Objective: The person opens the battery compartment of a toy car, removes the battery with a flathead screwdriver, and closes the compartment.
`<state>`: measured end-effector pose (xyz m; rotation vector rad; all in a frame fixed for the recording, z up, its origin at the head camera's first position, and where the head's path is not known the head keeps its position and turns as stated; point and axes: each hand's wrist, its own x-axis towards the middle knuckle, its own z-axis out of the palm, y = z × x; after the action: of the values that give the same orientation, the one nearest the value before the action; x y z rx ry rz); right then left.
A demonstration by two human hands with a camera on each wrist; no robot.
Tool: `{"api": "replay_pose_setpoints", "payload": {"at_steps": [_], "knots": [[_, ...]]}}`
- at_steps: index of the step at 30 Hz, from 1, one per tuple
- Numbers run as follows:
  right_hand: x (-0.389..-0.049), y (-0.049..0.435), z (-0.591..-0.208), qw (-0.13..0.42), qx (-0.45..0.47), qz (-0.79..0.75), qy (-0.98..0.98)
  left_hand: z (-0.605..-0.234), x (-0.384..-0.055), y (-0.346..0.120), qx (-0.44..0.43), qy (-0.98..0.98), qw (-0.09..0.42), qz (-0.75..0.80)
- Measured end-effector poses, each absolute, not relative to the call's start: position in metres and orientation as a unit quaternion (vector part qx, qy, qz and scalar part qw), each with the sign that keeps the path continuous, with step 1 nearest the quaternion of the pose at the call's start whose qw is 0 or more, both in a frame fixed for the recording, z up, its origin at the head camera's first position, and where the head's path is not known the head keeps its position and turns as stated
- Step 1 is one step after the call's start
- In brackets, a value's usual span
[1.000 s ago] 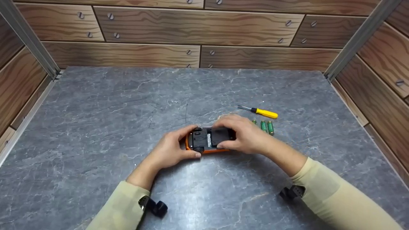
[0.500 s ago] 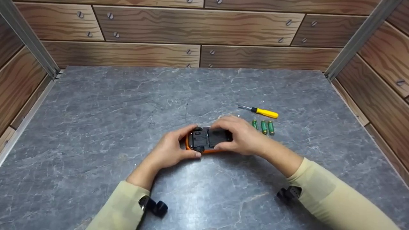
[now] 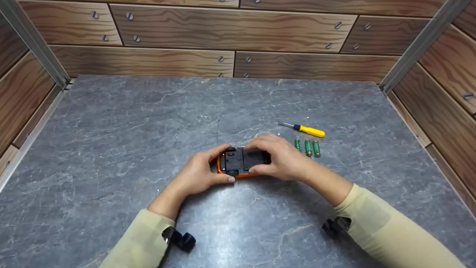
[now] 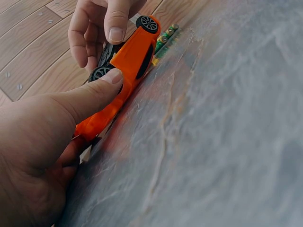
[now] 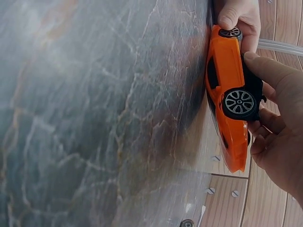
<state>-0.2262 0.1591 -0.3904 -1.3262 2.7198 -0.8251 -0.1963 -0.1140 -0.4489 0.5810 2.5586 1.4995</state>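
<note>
An orange toy car (image 3: 218, 163) lies upside down on the grey table, its black underside facing up. My left hand (image 3: 200, 169) grips the car's left end, thumb on the near side and fingers on the far side. Over the right half of the underside sits a black battery cover (image 3: 254, 160). Across that cover my right hand (image 3: 284, 156) pinches with thumb and fingers, hiding its right end. In the left wrist view the orange side (image 4: 130, 56) and both wheels show. The right wrist view shows the car's body (image 5: 229, 61) between the two hands.
Beyond my right hand, several green batteries (image 3: 308, 147) lie side by side. Behind them is a screwdriver (image 3: 311, 131) with a yellow handle. A tiny bright piece (image 3: 279, 134) lies near the right fingers. Wood-patterned walls (image 3: 238, 29) enclose the back and sides.
The battery cover has moved left with my right hand and now lies against the underside, closing the gap where a battery showed. My left hand keeps its grip on the car.
</note>
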Motion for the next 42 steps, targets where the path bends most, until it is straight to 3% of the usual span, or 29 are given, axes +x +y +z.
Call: {"api": "replay_pose_setpoints", "payload": {"at_steps": [23,42], "knots": [[-0.227,0.164,-0.393,-0.001,-0.402,-0.27,0.875,-0.449,-0.197,-0.115,0.194,0.846,0.056,0.493],[-0.229,0.184,-0.392,0.047,-0.356,-0.254,0.898,-0.45,-0.198,-0.114,0.192,0.847,0.059,0.491]]}}
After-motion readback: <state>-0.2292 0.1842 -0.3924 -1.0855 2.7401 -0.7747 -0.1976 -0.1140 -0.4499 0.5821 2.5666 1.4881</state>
